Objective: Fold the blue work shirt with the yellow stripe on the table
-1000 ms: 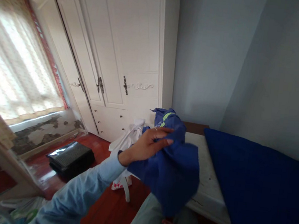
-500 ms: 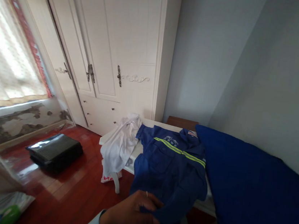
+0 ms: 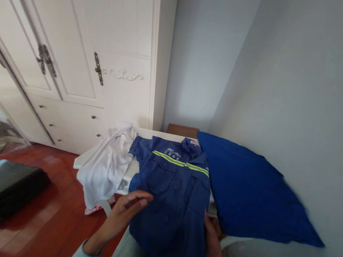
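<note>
A dark blue work shirt (image 3: 178, 200) lies front up, its collar away from me. It has buttons, a yellow-green reflective stripe across the chest and white printing. My left hand (image 3: 127, 210) is at its left edge, open, fingers loosely curled and the thumb a little apart, with no cloth between them. At the shirt's right edge, my right hand (image 3: 215, 246) touches or nearly touches the cloth. One of its digits points up along the edge; the others are hidden, so its grip cannot be made out.
Under the shirt stands a white bench (image 3: 137, 168), with a white garment (image 3: 107, 162) draped over its left end. Blue cloth (image 3: 248, 192) spreads at the right by the wall. A white wardrobe (image 3: 122, 97) rises behind; a black case (image 3: 1, 187) lies on the red floor.
My left hand has let go of the dark blue cloth it was pinching and moved up to the shirt's left edge. My right hand has come into view. The view has swung right.
</note>
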`<state>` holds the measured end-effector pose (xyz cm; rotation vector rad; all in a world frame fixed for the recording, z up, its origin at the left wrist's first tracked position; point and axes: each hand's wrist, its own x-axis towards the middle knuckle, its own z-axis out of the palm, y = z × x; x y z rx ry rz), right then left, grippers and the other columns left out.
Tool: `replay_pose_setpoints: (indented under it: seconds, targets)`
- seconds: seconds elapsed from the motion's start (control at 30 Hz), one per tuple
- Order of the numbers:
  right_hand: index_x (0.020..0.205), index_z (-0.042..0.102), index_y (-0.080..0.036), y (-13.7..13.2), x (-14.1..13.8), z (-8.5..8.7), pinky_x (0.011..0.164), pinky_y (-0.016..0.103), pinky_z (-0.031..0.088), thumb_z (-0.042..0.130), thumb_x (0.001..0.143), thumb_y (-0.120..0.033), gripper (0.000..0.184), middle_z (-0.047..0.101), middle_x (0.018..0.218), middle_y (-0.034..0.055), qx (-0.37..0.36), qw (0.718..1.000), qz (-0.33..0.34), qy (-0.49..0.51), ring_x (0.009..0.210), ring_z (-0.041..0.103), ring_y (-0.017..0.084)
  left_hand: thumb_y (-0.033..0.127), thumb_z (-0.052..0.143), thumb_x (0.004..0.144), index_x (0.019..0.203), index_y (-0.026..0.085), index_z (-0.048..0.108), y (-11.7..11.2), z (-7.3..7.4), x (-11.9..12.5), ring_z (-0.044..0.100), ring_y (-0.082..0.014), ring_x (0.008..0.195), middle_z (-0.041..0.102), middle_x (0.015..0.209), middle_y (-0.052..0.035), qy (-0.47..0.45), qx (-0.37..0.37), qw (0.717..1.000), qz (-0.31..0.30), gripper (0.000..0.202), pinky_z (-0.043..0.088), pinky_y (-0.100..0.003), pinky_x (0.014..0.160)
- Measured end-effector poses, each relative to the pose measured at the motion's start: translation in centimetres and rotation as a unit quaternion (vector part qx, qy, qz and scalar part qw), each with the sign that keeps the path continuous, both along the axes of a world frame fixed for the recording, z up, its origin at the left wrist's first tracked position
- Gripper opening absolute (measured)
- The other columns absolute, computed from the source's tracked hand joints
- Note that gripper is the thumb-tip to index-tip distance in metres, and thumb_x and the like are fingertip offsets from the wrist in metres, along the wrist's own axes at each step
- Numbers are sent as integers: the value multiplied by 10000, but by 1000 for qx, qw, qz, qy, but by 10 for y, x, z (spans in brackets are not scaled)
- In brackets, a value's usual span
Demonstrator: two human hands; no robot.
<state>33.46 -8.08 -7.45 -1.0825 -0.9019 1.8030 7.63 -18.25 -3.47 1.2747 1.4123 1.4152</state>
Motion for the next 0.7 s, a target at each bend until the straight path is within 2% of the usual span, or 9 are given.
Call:
replay_pose_setpoints:
  seconds: [0.1, 0.23, 0.27, 0.33, 0.4, 0.47, 0.57, 0.63, 0.7]
  targets:
    - [1082, 773, -204, -4, 1, 22, 930, 493, 556, 837, 629, -561, 580, 808, 967, 107, -15, 999, -32, -12, 1039, 722, 363, 522, 684, 838, 1107, 223, 704, 33, 4, -30, 687, -267, 1086, 754, 1120, -81, -12, 14, 997, 79, 403, 542, -394, 969]
    - [1118, 714, -193, -6, 6, 50, 890, 410, 584, 889, 622, -458, 589, 792, 1066, 81, 23, 996, -85, -25, 1000, 737, 305, 466, 633, 844, 1221, 172, 609, 96, 15, -74, 644, -286, 1188, 693, 1256, -129, 123, 21, 987, 104, 480, 528, -415, 1002]
    - [1145, 698, -206, -6, 9, 55, 886, 395, 588, 895, 616, -452, 615, 782, 1109, 73, 30, 994, -100, -30, 1018, 732, 296, 429, 608, 857, 1256, 163, 583, 112, 17, -84, 615, -290, 1235, 658, 1319, -141, 184, 13, 976, 118, 480, 523, -415, 1011]
    - [1205, 667, -232, -8, 18, 63, 887, 376, 591, 906, 593, -456, 694, 760, 1179, 66, 36, 989, -136, -37, 1063, 716, 289, 339, 573, 866, 1306, 155, 546, 141, 20, -103, 578, -300, 1287, 622, 1376, -151, 323, -33, 933, 157, 478, 498, -439, 1044]
    - [1259, 642, -251, -9, 28, 69, 887, 372, 591, 913, 572, -469, 769, 740, 1223, 72, 45, 983, -172, -33, 1078, 708, 288, 274, 587, 839, 1315, 135, 540, 160, 18, -119, 549, -320, 1319, 615, 1383, -167, 382, -58, 907, 168, 498, 447, -467, 1099]
    - [1298, 622, -268, -10, 41, 74, 888, 392, 589, 911, 572, -478, 809, 719, 1256, 89, 69, 976, -206, -18, 1057, 711, 292, 250, 609, 814, 1303, 117, 552, 170, 16, -132, 552, -328, 1315, 629, 1361, -175, 403, -69, 899, 159, 510, 420, -464, 1125]
    - [1297, 628, -294, -9, 59, 84, 922, 448, 573, 908, 565, -478, 806, 702, 1268, 102, 99, 957, -274, 4, 1039, 709, 305, 270, 600, 829, 1279, 107, 577, 168, 12, -151, 570, -310, 1297, 637, 1347, -176, 432, -77, 887, 146, 479, 414, -431, 1134]
    - [1240, 665, -323, -1, 70, 91, 942, 437, 560, 909, 551, -463, 745, 703, 1255, 84, 110, 944, -311, 8, 1052, 698, 294, 294, 548, 876, 1293, 110, 573, 160, 13, -163, 490, -297, 1379, 591, 1408, -179, 448, -72, 878, 150, 456, 360, -422, 1176]
    - [1141, 714, -343, 13, 82, 95, 901, 405, 570, 899, 551, -469, 631, 717, 1222, 72, 94, 946, -311, 6, 1032, 699, 281, 306, 476, 926, 1340, 116, 543, 149, 14, -174, 351, -284, 1476, 515, 1491, -176, 488, -68, 854, 169, 460, 282, -432, 1216]
